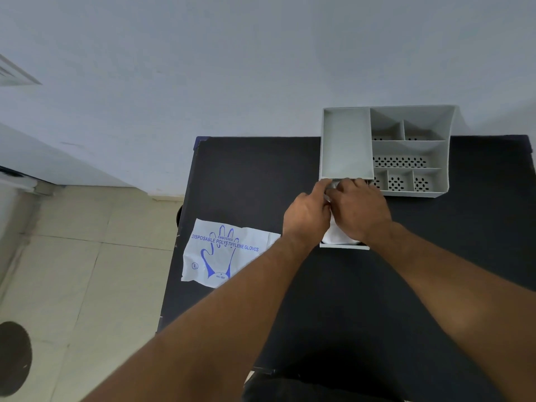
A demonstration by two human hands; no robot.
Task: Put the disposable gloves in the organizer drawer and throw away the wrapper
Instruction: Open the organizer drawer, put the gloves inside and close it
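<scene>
A grey organizer [348,146] with several compartments stands at the far side of the black table [435,285]. Its drawer [345,246] is pulled out toward me, and a pile of white disposable gloves [336,236] lies inside it. My left hand [306,216] and my right hand [361,210] press side by side on the gloves in the drawer, fingers curled at the organizer's front edge and covering most of the pile. The flat wrapper [223,252], printed with a blue glove outline and lettering, lies on the table to the left of the drawer, untouched.
The table's left edge [179,256] runs just beside the wrapper, with tiled floor [101,271] beyond. A dark round object [13,358] sits on the floor at lower left. A pale wall stands behind the organizer.
</scene>
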